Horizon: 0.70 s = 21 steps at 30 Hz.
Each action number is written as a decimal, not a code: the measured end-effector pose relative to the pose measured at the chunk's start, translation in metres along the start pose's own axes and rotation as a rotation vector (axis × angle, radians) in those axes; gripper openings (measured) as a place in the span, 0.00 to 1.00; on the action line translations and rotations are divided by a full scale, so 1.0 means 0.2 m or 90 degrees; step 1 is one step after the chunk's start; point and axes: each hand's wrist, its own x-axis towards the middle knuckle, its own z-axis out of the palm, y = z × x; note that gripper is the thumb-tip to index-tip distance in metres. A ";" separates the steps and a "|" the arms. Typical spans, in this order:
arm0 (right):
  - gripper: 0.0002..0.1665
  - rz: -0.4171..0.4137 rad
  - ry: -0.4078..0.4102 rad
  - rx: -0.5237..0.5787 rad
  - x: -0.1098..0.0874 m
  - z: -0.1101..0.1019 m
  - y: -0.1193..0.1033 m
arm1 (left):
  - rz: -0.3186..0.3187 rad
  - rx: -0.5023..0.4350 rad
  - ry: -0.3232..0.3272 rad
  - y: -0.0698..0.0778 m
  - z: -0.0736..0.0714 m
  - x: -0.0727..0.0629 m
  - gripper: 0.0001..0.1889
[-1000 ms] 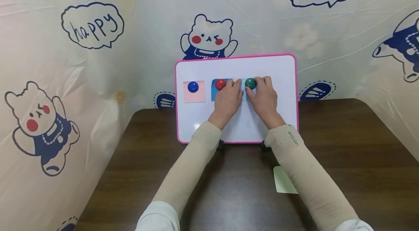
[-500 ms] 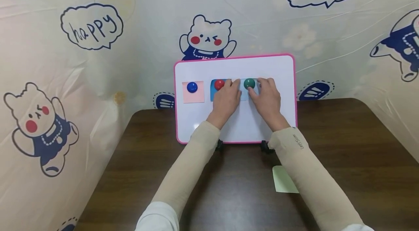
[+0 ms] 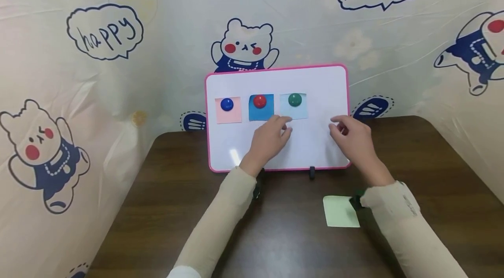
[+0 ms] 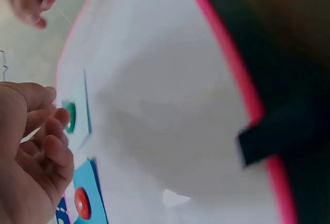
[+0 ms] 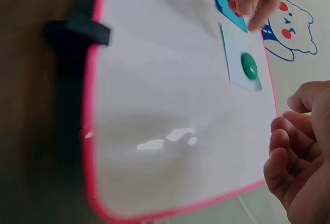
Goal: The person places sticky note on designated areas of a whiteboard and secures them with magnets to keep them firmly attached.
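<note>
A pink-framed whiteboard (image 3: 315,146) stands upright at the back of the table. Three sticky notes hang in a row on it: a pink note (image 3: 228,117) under a blue magnet (image 3: 226,104), a blue note (image 3: 256,114) under a red magnet (image 3: 260,101), and a light blue note (image 3: 293,113) under a green magnet (image 3: 295,100). My left hand (image 3: 269,139), loosely curled and holding nothing, is in front of the board just below the blue and light blue notes. Over the board's right edge, my right hand (image 3: 354,140) is apart from the notes, fingers relaxed and holding nothing.
A pale green sticky note (image 3: 339,214) lies on the brown table (image 3: 287,234), near the right wrist. Black clips (image 3: 312,173) show at the board's lower edge. A printed curtain (image 3: 173,15) hangs behind the table.
My right hand has left the green magnet and moved right and down. My left hand has come down off the notes. The green magnet and light blue note stay on the board.
</note>
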 end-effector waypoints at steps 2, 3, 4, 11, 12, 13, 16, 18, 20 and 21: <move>0.16 -0.006 -0.020 -0.006 -0.07 -0.05 0.03 | -0.013 -0.027 -0.028 0.02 0.01 -0.05 0.19; 0.16 -0.006 -0.034 -0.007 -0.11 -0.07 0.04 | -0.021 -0.040 -0.049 0.03 0.01 -0.08 0.18; 0.16 -0.005 -0.046 -0.007 -0.15 -0.09 0.06 | -0.030 -0.057 -0.072 0.04 0.02 -0.11 0.17; 0.16 0.045 -0.075 -0.036 -0.38 -0.17 0.17 | -0.055 -0.137 -0.218 0.06 0.07 -0.25 0.13; 0.16 0.049 -0.072 -0.044 -0.41 -0.18 0.19 | -0.057 -0.144 -0.229 0.07 0.08 -0.27 0.12; 0.16 0.050 -0.067 -0.052 -0.44 -0.19 0.22 | -0.055 -0.155 -0.239 0.08 0.09 -0.28 0.11; 0.13 0.042 -0.034 -0.071 -0.53 -0.21 0.28 | -0.033 -0.162 -0.272 0.12 0.13 -0.32 0.09; 0.11 0.041 -0.009 -0.070 -0.59 -0.22 0.32 | -0.017 -0.150 -0.293 0.15 0.18 -0.34 0.09; 0.08 0.040 0.018 -0.059 -0.64 -0.22 0.35 | 0.000 -0.118 -0.311 0.19 0.22 -0.35 0.10; 0.08 0.041 0.031 -0.058 -0.67 -0.22 0.36 | 0.000 -0.104 -0.320 0.21 0.25 -0.36 0.11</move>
